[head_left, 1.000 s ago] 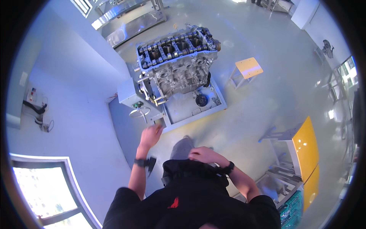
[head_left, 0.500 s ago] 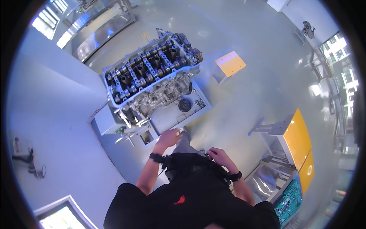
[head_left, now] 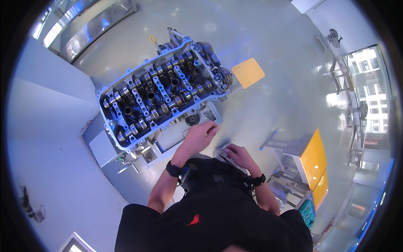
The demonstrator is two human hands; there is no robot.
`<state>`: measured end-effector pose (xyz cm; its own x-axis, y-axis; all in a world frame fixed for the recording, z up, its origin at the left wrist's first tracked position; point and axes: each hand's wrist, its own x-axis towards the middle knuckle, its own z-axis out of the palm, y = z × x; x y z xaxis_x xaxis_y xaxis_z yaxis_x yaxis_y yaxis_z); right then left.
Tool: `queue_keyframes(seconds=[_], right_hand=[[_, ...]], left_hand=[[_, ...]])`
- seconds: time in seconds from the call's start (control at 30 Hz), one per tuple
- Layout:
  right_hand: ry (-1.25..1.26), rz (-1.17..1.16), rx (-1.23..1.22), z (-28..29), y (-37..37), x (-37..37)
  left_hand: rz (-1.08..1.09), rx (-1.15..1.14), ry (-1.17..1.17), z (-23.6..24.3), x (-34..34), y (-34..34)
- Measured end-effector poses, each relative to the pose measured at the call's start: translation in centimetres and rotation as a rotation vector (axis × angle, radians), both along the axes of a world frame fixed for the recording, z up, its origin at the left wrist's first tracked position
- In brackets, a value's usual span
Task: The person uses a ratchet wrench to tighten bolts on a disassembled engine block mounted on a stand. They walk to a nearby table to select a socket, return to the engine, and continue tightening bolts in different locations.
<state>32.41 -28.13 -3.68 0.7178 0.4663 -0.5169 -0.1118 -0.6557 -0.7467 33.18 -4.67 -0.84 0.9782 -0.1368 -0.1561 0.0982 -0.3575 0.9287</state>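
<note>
Where the head view looks down past a black shirt (head_left: pixel 210 206) with a red mark, two bare hands stand before a workpiece, listed as follows. Item: engine (head_left: pixel 161 93), grey metal, top uncovered, set slantwise ahead of the person and left of centre. Within its pale rim: two lobed shafts (head_left: pixel 154 114) running lengthwise, with dark round tubes (head_left: pixel 151 98) in a row between them; at its right end, a toothed wheel (head_left: pixel 227 77); at its far side, a yellow ring (head_left: pixel 153 38). Below the engine: a light tray (head_left: pixel 173 134), partly hidden, bearing a round black part (head_left: pixel 192 120). Left hand (head_left: pixel 198 137): fingers bent, palm turned away, overlapping the tray in view, near the engine's near side; whether open or closed, cannot tell. Right hand (head_left: pixel 239 154): fingers curled in front of the waist, well apart from the engine; grip and contents, cannot tell. Each wrist: one black band. Surroundings: yellow stool (head_left: pixel 248 73) beyond the engine's right end; yellow-topped table (head_left: pixel 312 159) at right, teal crate (head_left: pixel 307 214) near its lower end; metal bench (head_left: pixel 100 27) at upper left
</note>
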Motion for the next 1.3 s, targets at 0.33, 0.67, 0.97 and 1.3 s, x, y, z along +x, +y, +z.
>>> queue_keyframes(seconds=[0.33, 0.67, 0.97, 1.3], right_hand=[[-0.105, 0.102, 0.126, 1.3, 1.8, 14.0], [-0.052, 0.476, 0.166, -3.4, -0.5, 30.3], [-0.09, 0.691, 0.136, -7.4, -1.2, 38.5], [-0.037, 0.714, 0.318, -7.2, -0.7, 37.3]], left_hand=[[0.556, 0.651, -0.224, 3.0, 11.0, 0.2], [0.871, 1.011, 0.183, 3.5, 16.2, -3.5], [1.052, 0.757, 0.477, 2.4, 17.9, -4.7], [1.039, 0.748, 0.317, 1.8, 17.2, -4.5]])
